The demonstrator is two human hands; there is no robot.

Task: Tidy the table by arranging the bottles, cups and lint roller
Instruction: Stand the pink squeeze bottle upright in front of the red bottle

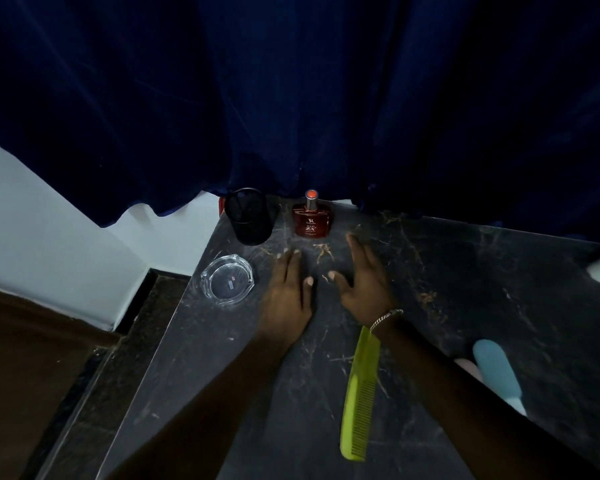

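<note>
Both hands are lying open and empty on the dark desk (465, 271), left hand (286, 289) beside right hand (364, 278). A red perfume bottle (312, 218) and black mesh cup (250, 216) are standing at the far edge, and the lint roller (499, 372) is lying near the right edge.

A dark marble-patterned table (465, 271) with pale veins fills the lower frame. Behind it hangs a deep blue curtain (291, 98). Left of the table, a white wall (49, 237) meets brown floor (21, 358). Lighting is dim.
</note>
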